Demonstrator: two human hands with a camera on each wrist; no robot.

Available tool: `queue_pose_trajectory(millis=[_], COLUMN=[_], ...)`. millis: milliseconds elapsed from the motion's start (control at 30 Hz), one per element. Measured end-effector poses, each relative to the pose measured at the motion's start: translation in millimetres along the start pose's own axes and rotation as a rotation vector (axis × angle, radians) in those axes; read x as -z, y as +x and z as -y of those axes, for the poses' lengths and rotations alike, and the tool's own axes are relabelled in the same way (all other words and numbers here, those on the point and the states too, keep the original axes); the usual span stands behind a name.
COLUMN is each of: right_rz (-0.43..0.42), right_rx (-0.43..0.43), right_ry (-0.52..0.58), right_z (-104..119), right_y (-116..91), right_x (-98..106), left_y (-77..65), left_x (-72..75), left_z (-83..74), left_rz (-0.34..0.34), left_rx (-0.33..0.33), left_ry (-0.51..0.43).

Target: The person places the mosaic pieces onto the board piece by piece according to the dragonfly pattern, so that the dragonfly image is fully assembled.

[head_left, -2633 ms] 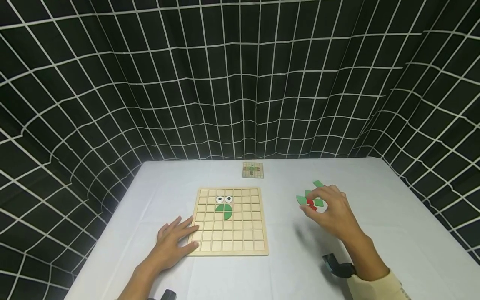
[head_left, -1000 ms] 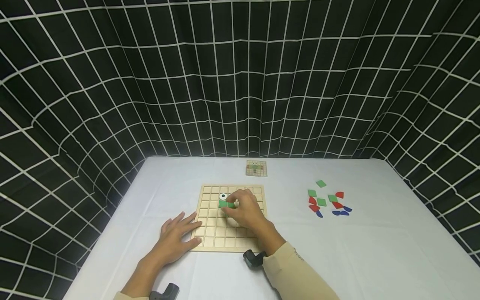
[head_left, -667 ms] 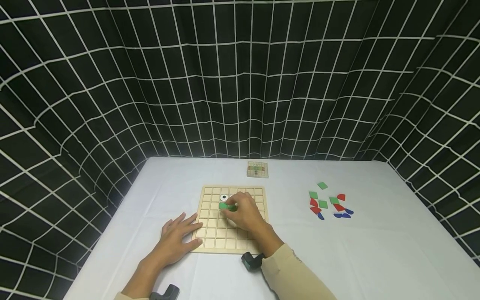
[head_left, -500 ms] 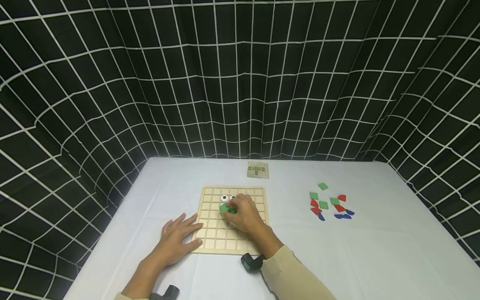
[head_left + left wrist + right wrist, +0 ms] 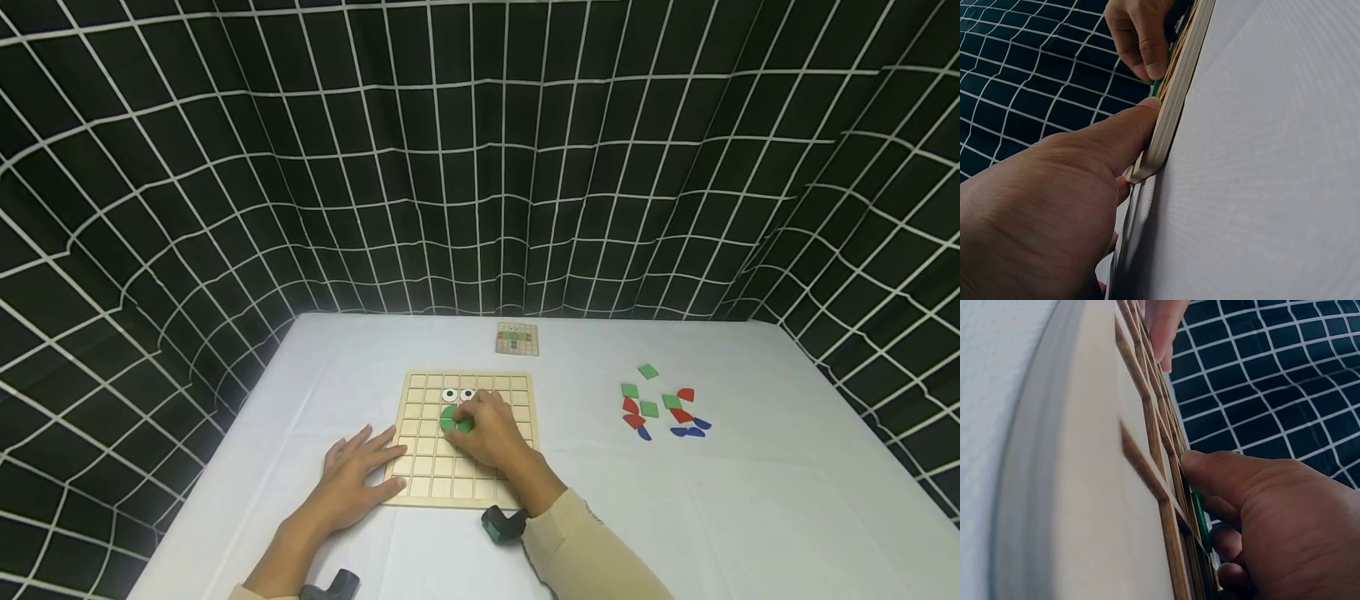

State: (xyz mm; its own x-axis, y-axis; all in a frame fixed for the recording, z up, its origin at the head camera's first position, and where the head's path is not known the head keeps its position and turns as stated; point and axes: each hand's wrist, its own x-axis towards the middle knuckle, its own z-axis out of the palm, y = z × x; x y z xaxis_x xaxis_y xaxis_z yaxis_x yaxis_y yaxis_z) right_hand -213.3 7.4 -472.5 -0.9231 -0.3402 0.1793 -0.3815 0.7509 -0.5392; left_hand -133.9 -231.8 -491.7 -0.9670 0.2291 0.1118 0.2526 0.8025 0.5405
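Near the middle of the wooden grid board (image 5: 427,468), my right hand (image 5: 489,429) pinches a green quarter-circle piece (image 5: 447,425) between thumb and fingers, down at the board's surface. Green pieces around it form a rounded shape, partly hidden by the fingers. Two white eye pieces (image 5: 449,395) lie just above them. My left hand (image 5: 348,479) lies with spread fingers against the board's left edge. In the left wrist view, the thumb (image 5: 1138,122) touches the board's rim. A sliver of green piece (image 5: 1200,519) shows by my right thumb in the right wrist view.
Behind the board lies a small pattern card (image 5: 517,338). To the right are scattered green square pieces (image 5: 649,409), red pieces (image 5: 633,421) and blue pieces (image 5: 696,432) on the white tablecloth (image 5: 750,500). A black gridded curtain (image 5: 480,167) surrounds the table.
My right hand went from the loose pieces on the right to the board with a green piece, lowering it beside the other green ones. The left hand stays at the board's edge.
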Motion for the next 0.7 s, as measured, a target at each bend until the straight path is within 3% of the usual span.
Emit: queue_pose_trajectory(millis=[233, 467, 700], right_rz=[-0.006, -0.043, -0.043], right_rx=[0.007, 0.05, 0.059], right_ry=[0.0, 0.106, 0.116], right_z=[-1.8, -8.9, -9.0], right_y=[-0.4, -3.0, -4.6], right_x=[-0.8, -2.5, -1.3], left_y=[0.4, 0.4, 0.0], left_x=[-1.2, -3.0, -2.2], left_z=[0.4, 2.1, 2.3], left_rz=[-0.011, -0.008, -0.019], left_rx=[-0.006, -0.004, -0.018], left_ry=[0.002, 0.0, -0.003])
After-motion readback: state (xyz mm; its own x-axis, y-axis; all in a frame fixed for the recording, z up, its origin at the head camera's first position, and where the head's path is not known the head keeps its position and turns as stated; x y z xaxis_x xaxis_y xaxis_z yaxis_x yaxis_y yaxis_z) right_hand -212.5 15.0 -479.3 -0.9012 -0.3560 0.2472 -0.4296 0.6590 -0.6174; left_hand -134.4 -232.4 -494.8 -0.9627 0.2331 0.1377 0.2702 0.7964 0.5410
